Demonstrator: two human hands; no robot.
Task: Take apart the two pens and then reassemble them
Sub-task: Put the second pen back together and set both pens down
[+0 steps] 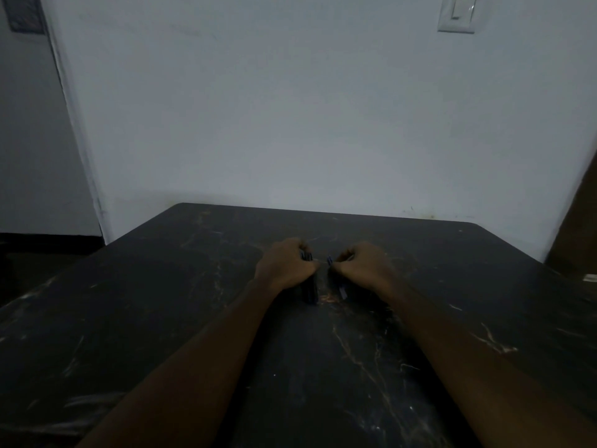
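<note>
Both hands rest side by side on the dark marbled table (161, 318), each closed around a dark pen. My left hand (286, 265) grips one pen (309, 294), whose lower end sticks out below the fist toward me and whose top shows between the fingers. My right hand (363, 265) grips the other pen (342, 291), with a bluish end showing at the fingertips and another below the palm. The scene is dim and most of each pen is hidden by the fingers.
A pale wall stands right behind the table's far edge, with a light switch (457, 12) high on the right. A brown panel (578, 227) leans at the right edge. A doorway corner lies to the left.
</note>
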